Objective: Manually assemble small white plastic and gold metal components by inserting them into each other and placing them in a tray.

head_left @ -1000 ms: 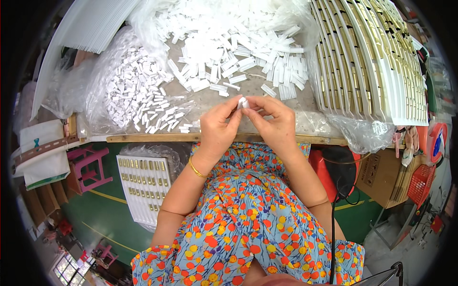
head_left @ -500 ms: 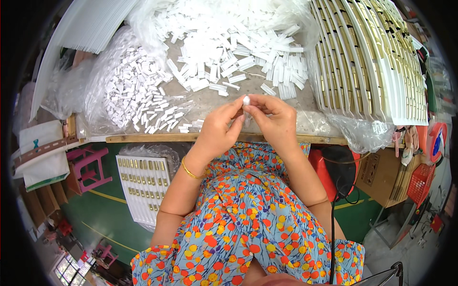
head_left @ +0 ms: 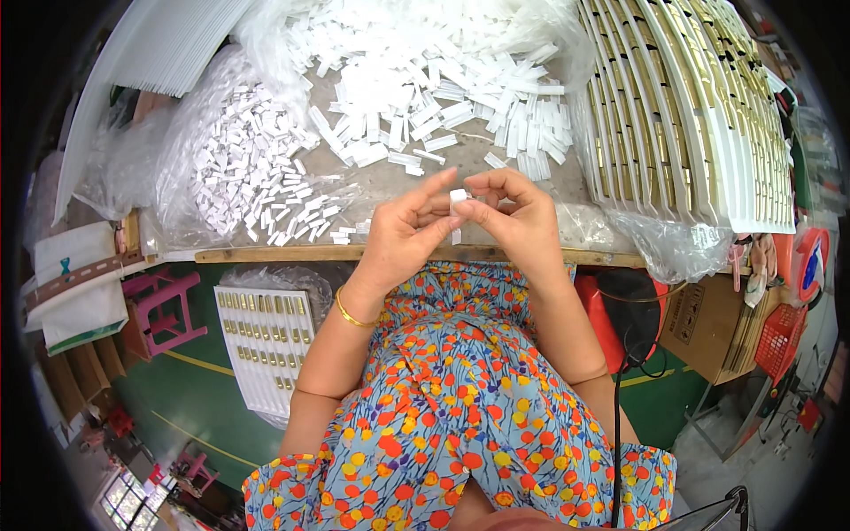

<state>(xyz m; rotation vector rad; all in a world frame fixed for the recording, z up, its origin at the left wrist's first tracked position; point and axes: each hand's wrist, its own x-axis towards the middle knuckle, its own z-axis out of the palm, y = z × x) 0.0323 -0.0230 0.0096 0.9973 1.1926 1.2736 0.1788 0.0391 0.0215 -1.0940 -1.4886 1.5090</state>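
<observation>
Nearest: blue dress w/ red & yellow print (head_left: 416, 372). L hand (head_left: 396, 237), thin gold bangle (head_left: 348, 316) at wrist: fingers part-spread, index extended; can't tell if they grip. R hand (head_left: 527, 227): fingers pinching small white plastic piece (head_left: 457, 196), thumb on it, index arched above; piece sits btwn hands, over grey bench (head_left: 381, 181). Beyond, L: heap of short white pcs (head_left: 252, 150); ctr: clear-white plastic strips (head_left: 390, 80); R: stacked white trays w/ gold metal parts (head_left: 682, 115).

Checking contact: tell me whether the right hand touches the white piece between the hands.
Touching. The head view shows the right hand with its thumb lying across the white piece, no gap showing.
</observation>
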